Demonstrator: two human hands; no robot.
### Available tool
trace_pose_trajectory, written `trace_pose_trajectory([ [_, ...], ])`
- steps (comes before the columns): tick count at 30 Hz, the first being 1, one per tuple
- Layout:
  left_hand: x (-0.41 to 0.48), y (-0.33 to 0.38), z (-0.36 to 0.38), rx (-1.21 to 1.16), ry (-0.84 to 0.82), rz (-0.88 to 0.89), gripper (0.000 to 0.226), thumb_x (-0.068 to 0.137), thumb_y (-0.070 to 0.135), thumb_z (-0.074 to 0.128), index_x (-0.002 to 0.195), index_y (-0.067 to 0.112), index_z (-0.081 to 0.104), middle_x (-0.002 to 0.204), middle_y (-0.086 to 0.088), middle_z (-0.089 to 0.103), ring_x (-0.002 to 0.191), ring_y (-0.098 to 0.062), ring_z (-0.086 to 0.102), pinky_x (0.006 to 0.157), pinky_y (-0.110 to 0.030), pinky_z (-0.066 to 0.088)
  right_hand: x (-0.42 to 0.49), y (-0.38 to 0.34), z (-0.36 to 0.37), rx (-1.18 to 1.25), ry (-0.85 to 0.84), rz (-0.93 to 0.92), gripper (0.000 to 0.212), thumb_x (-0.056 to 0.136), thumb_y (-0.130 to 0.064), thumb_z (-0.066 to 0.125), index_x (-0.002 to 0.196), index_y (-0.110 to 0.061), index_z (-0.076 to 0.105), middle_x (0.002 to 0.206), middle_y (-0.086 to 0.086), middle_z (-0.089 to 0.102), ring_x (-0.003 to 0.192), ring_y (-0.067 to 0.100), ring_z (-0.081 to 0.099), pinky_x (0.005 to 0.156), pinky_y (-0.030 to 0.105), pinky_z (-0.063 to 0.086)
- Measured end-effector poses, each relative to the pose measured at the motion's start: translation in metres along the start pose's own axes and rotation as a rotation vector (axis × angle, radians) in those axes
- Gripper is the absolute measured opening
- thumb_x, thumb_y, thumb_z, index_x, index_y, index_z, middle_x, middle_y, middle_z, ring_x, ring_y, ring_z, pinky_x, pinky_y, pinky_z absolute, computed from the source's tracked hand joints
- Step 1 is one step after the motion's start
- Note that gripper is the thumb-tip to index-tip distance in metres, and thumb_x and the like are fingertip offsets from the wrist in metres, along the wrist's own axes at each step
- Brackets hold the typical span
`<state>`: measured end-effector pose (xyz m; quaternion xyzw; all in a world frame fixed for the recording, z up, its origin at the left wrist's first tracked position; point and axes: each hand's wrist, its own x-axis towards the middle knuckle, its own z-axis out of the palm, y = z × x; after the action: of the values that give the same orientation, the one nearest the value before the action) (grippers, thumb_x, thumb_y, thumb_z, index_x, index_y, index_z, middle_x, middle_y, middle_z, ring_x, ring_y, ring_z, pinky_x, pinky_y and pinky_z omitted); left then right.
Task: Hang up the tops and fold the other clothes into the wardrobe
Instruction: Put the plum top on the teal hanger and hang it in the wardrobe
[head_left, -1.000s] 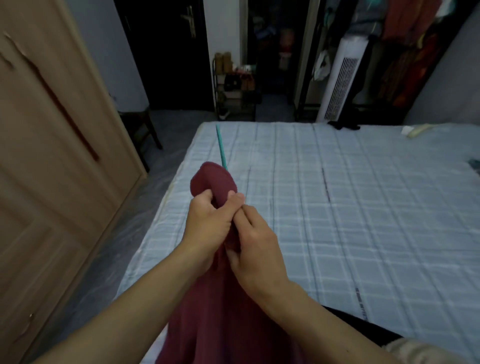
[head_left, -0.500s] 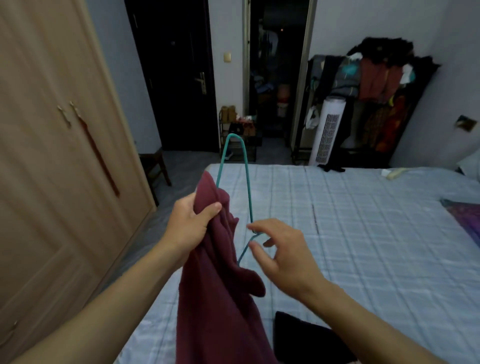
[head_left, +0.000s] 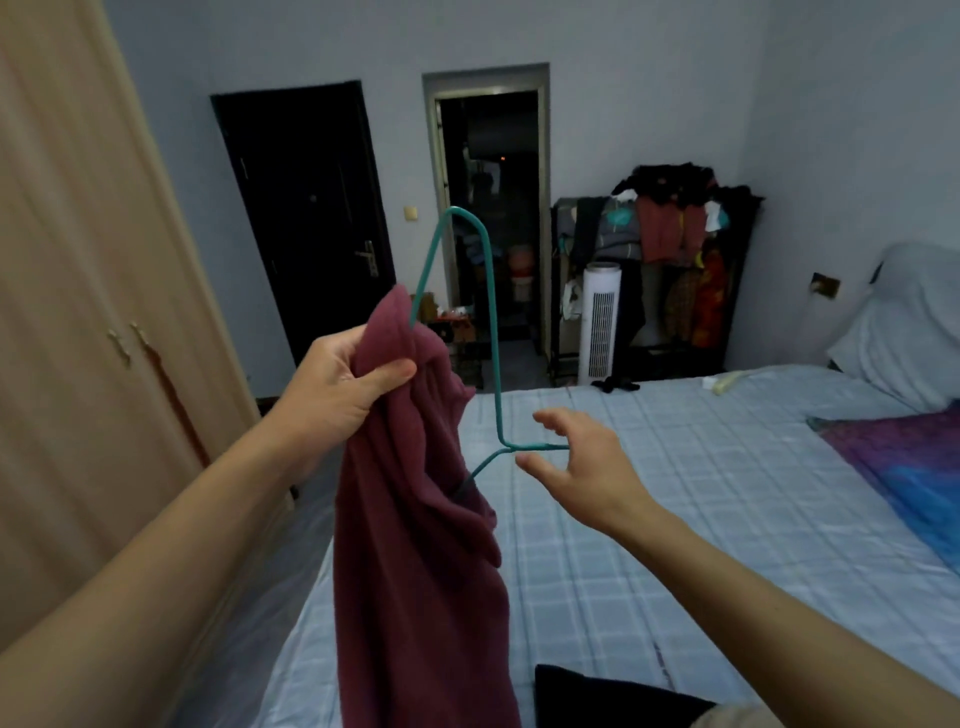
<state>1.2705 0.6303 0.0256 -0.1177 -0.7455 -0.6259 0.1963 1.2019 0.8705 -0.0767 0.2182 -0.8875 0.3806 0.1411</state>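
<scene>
1. The left arm reached up from the lower left corner, forearm bare and wrist roughly straight.
2. The left grip (head_left: 337, 395) was raised near the middle of the view, its fingers curled round a bunch of the maroon top (head_left: 415, 571) and its thumb pressed across the front of the cloth.
3. The right arm came in from the lower right, forearm bare, rising toward the centre.
4. The right grip (head_left: 587, 462) sat lower than the left, with the fingers (head_left: 550, 418) spread and loosely bent and the thumb held apart beneath them.
5. One wire end of the hanger (head_left: 493, 338) lay in the gap between that thumb and the fingers. Whether it touched skin could not be told.
</scene>
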Motion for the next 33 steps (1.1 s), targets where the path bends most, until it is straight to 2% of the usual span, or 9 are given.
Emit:
trace_pose_trajectory([
  [3,-0.003,0.021,-0.004,0.016,-0.033,0.024,0.020,0.080,0.016,0.070,0.095,0.028,0.077,0.096,-0.003,0.077,0.090,-0.016,0.073,0.075,-0.024,0.058,-0.007,-0.002,-0.013,0.062,0.006,-0.029,0.014,0.092,-0.030,0.067,0.099,-0.020,0.071,0.090,-0.006,0.071,0.084,0.004,0.067,0.082,0.035,0.058],
  [6,-0.005,0.037,-0.010,0.081,-0.069,0.027,0.020,0.081,0.013,0.071,0.096,0.024,0.076,0.099,-0.006,0.077,0.090,-0.018,0.073,0.075,-0.025,0.058,-0.016,-0.008,-0.021,0.122,-0.001,-0.097,0.012,0.093,-0.023,0.067,0.082,-0.019,0.070,0.065,-0.008,0.063,0.061,0.006,0.063,0.062,0.036,0.058],
  [9,-0.006,0.050,-0.014,0.207,-0.113,0.058,0.026,0.088,0.000,0.067,0.101,0.022,0.073,0.099,-0.002,0.077,0.092,-0.016,0.073,0.077,-0.025,0.058,-0.024,-0.012,-0.023,0.112,0.048,-0.152,0.015,0.092,-0.023,0.068,0.079,-0.016,0.070,0.059,-0.009,0.058,0.058,0.010,0.058,0.062,0.040,0.054],
  [12,-0.009,0.060,-0.011,0.543,-0.060,0.182,0.039,0.089,-0.004,0.067,0.117,0.023,0.065,0.101,0.010,0.074,0.097,0.000,0.068,0.087,-0.021,0.054,-0.025,-0.017,-0.025,0.139,0.071,-0.144,0.015,0.092,-0.022,0.068,0.079,-0.016,0.072,0.059,-0.008,0.059,0.057,0.010,0.056,0.063,0.040,0.054],
  [15,-0.015,0.066,-0.002,0.776,0.058,0.371,0.052,0.086,-0.003,0.068,0.132,0.019,0.058,0.101,0.025,0.063,0.095,0.023,0.056,0.082,0.001,0.040,-0.026,-0.024,-0.029,0.126,0.083,-0.171,0.014,0.091,-0.021,0.070,0.078,-0.016,0.073,0.059,-0.011,0.058,0.057,0.007,0.054,0.062,0.037,0.050],
  [21,-0.022,0.072,0.009,0.899,0.239,0.547,0.030,0.085,-0.005,0.065,0.105,0.015,0.057,0.081,0.020,0.052,0.077,0.012,0.055,0.068,-0.002,0.036,-0.029,-0.032,-0.035,0.109,0.118,-0.177,0.017,0.089,-0.029,0.071,0.075,-0.019,0.071,0.067,-0.009,0.062,0.065,0.006,0.058,0.060,0.018,0.043],
  [26,-0.024,0.086,0.015,0.873,0.260,0.581,0.045,0.085,-0.010,0.059,0.123,0.012,0.049,0.086,0.019,0.051,0.077,0.010,0.053,0.067,-0.002,0.036,-0.036,-0.038,-0.031,0.261,0.126,-0.119,0.019,0.087,-0.033,0.073,0.073,-0.020,0.068,0.064,-0.007,0.062,0.062,0.005,0.057,0.056,0.016,0.042],
  [29,-0.023,0.093,0.017,0.882,0.281,0.586,0.043,0.085,-0.012,0.056,0.121,0.010,0.048,0.083,0.016,0.050,0.075,0.008,0.053,0.064,-0.004,0.036,-0.045,-0.037,-0.021,0.479,0.113,0.009,0.020,0.083,-0.043,0.075,0.091,-0.026,0.068,0.079,-0.009,0.068,0.075,-0.002,0.064,0.061,0.012,0.049],
  [33,-0.025,0.100,0.021,0.879,0.316,0.596,0.040,0.083,-0.013,0.057,0.116,0.009,0.050,0.078,0.015,0.049,0.070,0.009,0.052,0.061,-0.003,0.035,-0.058,-0.033,-0.004,0.845,-0.019,0.143,0.051,0.073,-0.053,0.079,0.117,-0.035,0.063,0.112,-0.007,0.069,0.100,-0.001,0.066,0.080,0.019,0.056],
])
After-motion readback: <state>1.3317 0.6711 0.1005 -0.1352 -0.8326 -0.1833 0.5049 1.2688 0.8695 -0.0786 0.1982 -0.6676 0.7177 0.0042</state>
